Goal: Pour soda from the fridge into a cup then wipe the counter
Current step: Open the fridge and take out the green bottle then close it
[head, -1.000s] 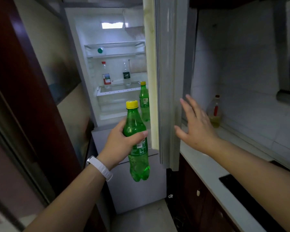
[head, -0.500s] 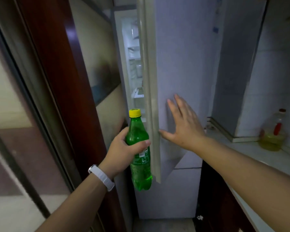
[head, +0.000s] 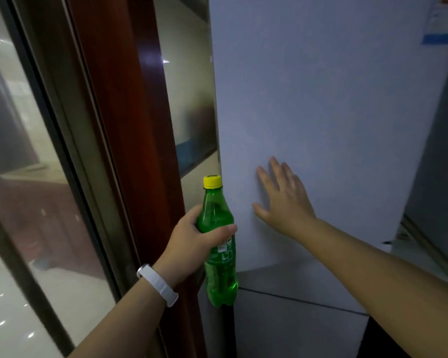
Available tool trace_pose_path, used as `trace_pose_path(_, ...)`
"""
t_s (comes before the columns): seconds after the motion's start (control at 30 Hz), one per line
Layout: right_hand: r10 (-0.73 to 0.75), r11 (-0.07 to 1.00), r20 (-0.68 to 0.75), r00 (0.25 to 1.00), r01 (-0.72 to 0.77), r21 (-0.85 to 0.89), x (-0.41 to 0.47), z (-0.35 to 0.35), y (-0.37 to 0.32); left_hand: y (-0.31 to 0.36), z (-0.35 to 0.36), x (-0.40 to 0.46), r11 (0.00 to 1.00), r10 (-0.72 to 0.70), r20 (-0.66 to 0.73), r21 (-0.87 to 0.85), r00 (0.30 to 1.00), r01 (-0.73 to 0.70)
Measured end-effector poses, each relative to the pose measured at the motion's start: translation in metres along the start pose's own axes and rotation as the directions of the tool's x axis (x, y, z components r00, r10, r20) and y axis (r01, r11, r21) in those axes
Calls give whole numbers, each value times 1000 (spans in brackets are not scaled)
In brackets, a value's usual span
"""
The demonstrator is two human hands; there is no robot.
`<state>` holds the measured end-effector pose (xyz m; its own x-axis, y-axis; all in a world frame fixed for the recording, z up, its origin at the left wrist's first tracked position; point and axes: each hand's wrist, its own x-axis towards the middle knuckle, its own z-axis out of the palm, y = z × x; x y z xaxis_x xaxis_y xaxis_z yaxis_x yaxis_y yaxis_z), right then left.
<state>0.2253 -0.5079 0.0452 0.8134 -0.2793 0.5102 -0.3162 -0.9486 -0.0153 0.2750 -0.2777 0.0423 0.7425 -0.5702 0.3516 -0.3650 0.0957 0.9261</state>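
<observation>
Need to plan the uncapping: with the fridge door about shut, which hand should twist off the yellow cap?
Right. The right hand lies flat and empty on the fridge door, so it is likely free for the yellow cap. The left hand already grips the green soda bottle upright at mid-body.

Left hand (head: pixel 192 244) around green soda bottle (head: pixel 219 257), right hand (head: pixel 282 200) flat on fridge door (head: pixel 321 99)

Soda bottle (head: pixel 219 244): clear green plastic, glossy, with a yellow plastic cap (head: pixel 212 181) and a printed label. Fridge door (head: pixel 321 112), at 1 o'clock from it: smooth, matt, pale. Door frame (head: pixel 119 125) at 10 o'clock: glossy red-brown wood. Wristband (head: pixel 157 284): matt white.
</observation>
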Motion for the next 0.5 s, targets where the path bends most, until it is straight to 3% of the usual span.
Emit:
trace_pose_path(0.3, 42, 989, 24, 999, -39, -142, 72, 51, 35, -34, 13, 88, 997, -39, 83, -69, 996, 45)
trace_pose_path(0.5, 48, 968, -27, 998, -53, -245, 108, 82, 54, -63, 24, 143, 999, -29, 125, -16, 992, 31)
